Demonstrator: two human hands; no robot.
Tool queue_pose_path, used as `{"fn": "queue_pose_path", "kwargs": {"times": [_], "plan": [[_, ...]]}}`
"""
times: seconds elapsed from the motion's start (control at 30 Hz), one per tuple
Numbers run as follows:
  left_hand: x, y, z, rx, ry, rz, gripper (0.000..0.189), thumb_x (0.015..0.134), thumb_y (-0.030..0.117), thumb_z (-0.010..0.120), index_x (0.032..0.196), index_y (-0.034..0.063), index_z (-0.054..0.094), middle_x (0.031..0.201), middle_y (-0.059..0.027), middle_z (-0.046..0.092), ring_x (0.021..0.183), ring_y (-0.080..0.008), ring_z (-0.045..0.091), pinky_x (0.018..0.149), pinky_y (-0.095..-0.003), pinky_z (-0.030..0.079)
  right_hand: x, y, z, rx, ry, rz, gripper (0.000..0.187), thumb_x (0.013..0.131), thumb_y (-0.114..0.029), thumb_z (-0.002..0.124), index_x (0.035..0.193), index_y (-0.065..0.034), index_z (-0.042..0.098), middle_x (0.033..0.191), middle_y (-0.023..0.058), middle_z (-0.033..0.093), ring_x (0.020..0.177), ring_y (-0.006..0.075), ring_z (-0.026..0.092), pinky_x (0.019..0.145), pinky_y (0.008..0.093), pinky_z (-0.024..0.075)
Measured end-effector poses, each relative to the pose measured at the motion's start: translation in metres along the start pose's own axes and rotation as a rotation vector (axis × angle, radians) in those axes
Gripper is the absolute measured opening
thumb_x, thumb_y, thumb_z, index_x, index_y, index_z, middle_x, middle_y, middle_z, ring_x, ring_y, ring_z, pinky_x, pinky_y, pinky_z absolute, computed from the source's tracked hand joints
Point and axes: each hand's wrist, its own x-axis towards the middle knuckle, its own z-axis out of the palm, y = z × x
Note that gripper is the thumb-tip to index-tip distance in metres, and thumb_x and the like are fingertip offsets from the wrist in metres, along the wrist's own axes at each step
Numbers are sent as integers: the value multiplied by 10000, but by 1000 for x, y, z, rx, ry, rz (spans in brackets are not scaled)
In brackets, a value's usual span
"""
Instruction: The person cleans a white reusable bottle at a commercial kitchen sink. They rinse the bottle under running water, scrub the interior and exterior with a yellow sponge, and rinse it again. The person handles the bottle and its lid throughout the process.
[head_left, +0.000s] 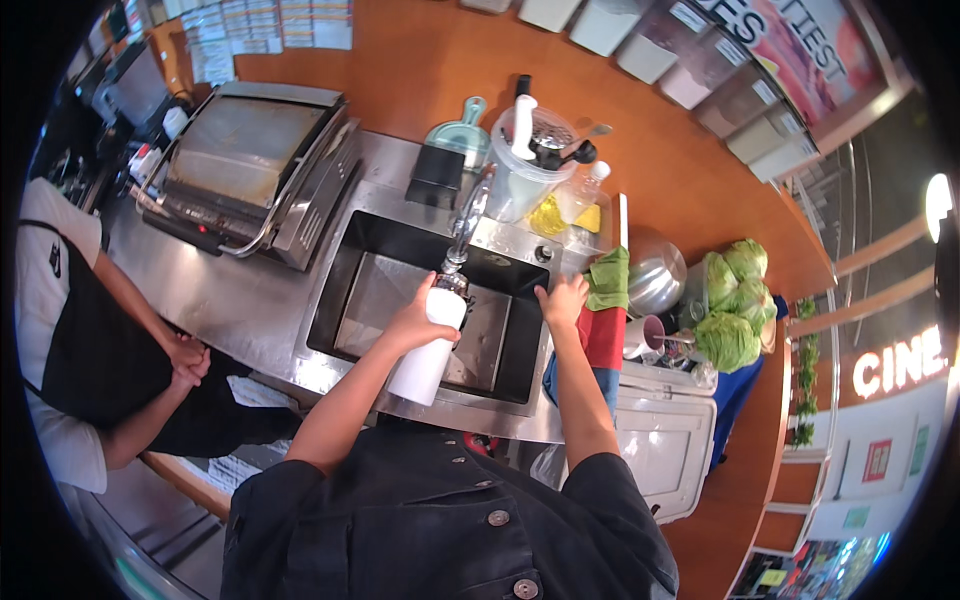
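Note:
My left hand (420, 319) grips a tall white cylindrical container (431, 356) tilted over the near part of the steel sink (420, 300). Its upper end is close under the chrome faucet (469, 217); whether they touch I cannot tell. My right hand (564, 300) rests at the sink's right rim, fingers spread, beside a green cloth (608, 279). I cannot see anything held in it. Red and blue cloths (600, 337) hang below the green one, next to my right forearm.
Behind the sink stand a clear bucket of utensils (525, 172), a black box (436, 176) and a yellow sponge (589, 218). A contact grill (240, 157) is left, lettuce heads (731, 300) and a metal bowl (656, 277) right. Another person's clasped hands (187, 360) are at far left.

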Motion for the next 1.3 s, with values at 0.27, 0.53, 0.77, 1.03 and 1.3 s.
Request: {"fn": "queue_pose_path", "kwargs": {"times": [0.27,0.53,0.77,1.03,1.3], "plan": [[1,2,3,67,86,-48,1204,497,345,784,1465,192,84,1221,-242,529,1103,-389,535,932,-401,430,53,-142,11,877,-116,-606,268,812,-32,561,1065,54,535,1033,204,581,784,338,611,701,361,492],[-6,-5,10,139,179,-70,1190,503,331,772,1461,246,72,1179,-241,548,1094,-415,520,949,-429,416,58,-174,54,837,-77,-559,195,681,71,534,861,4,565,832,192,582,801,351,586,712,411,473],[-7,-17,11,81,276,-103,1193,498,313,765,1460,260,61,1182,-244,547,1079,-424,526,940,-444,422,18,-188,-16,744,239,-735,286,698,28,594,984,15,575,840,194,558,776,390,575,725,461,461],[-10,-23,-11,-79,178,42,1177,472,305,784,1455,196,146,1230,-233,520,1098,-379,537,930,-396,433,13,-135,10,1401,-965,-199,74,835,-61,636,868,-4,669,813,-10,636,712,67,522,665,246,415],[1,-22,-15,-155,124,64,1172,470,287,796,1453,180,168,1250,-227,506,1138,-353,511,956,-363,407,65,-141,39,1048,-92,-249,168,781,-4,633,942,42,648,760,115,650,670,171,617,615,292,488]]}}
